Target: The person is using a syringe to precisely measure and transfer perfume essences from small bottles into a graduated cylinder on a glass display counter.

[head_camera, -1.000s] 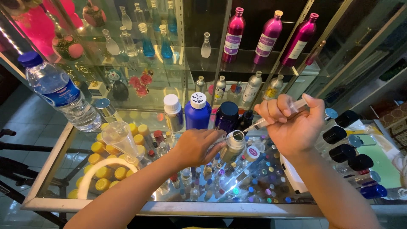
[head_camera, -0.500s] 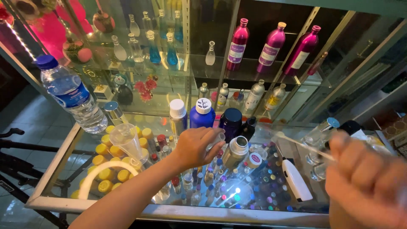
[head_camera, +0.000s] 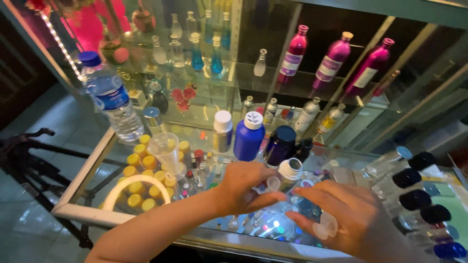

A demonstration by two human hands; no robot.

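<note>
Glass (head_camera: 97, 168) forms the counter top, framed in pale metal, with many small bottles and coloured caps visible in the lit case beneath it. Grey floor tiles and a black stand (head_camera: 29, 146) show at 9 o'clock, beyond the counter edge.

Left hand (head_camera: 246, 187): at centre, fingers curled narrowly around a small clear vial (head_camera: 273, 185), thumb pressed along its underside. The vial is short and transparent; whether it holds any liquid cannot be told.

Right hand (head_camera: 351, 219): at 4 o'clock, fingers spread fairly wide and low over the glass, a small clear plastic cap (head_camera: 325, 228) pinched or resting at its fingertips; which cannot be told. Its index finger reaches toward the vial, just beside it.

Small glass bottle with white neck (head_camera: 291, 171): upright, just beyond the left hand, touching or nearly touching the fingers.

Black-capped spray bottles (head_camera: 414, 195): lying in a row at 3 o'clock, near the right hand, one blue cap at the low end.

Clear plastic funnel (head_camera: 165, 151): upright at 10 o'clock, above a cluster of yellow caps (head_camera: 139, 168) under the glass.

Blue bottle with white cap (head_camera: 249, 136), dark navy jar (head_camera: 280, 145) and silver bottle with white cap (head_camera: 223, 131): standing together at 12 o'clock, between the hands and the shelves.

Water bottle (head_camera: 112, 100): upright at 10 o'clock, blue cap, on the far counter corner.

Magenta metal bottles (head_camera: 331, 61): three, on the rear glass shelf at 1 o'clock, with small silver bottles (head_camera: 307, 114) below them.
</note>
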